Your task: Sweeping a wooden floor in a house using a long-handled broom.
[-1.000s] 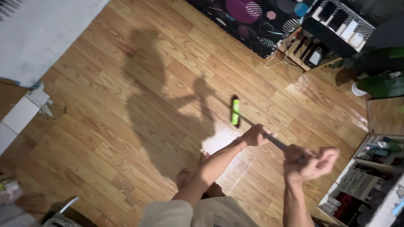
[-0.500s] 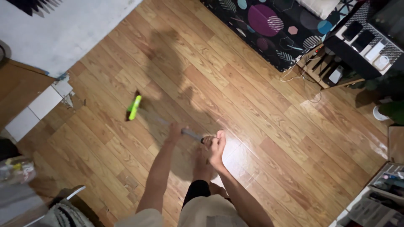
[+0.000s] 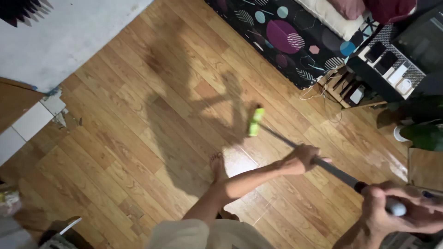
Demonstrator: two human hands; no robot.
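Green mop head [image 3: 255, 121] mid-floor (sofa [image 3: 295, 41] near); left hand [image 3: 302, 160], right hand [image 3: 392, 212] grips clamped on handle [image 3: 339, 171].

Occluded and cropped regions, head view.
The right hand [image 3: 401, 214] hid the mop handle's [image 3: 332, 168] end; the plant [image 3: 424, 133] was cut by the frame edge.

The mop head [image 3: 255, 121] is resting on the wooden floor [image 3: 138, 138] near the centre. Its handle [image 3: 318, 161] is running toward 4 o'clock, passing through the left hand [image 3: 300, 161], ending in the right hand [image 3: 392, 212]. The patterned rug [image 3: 286, 41] is lying at 1 o'clock, a bare foot [image 3: 217, 163] at 7 o'clock.
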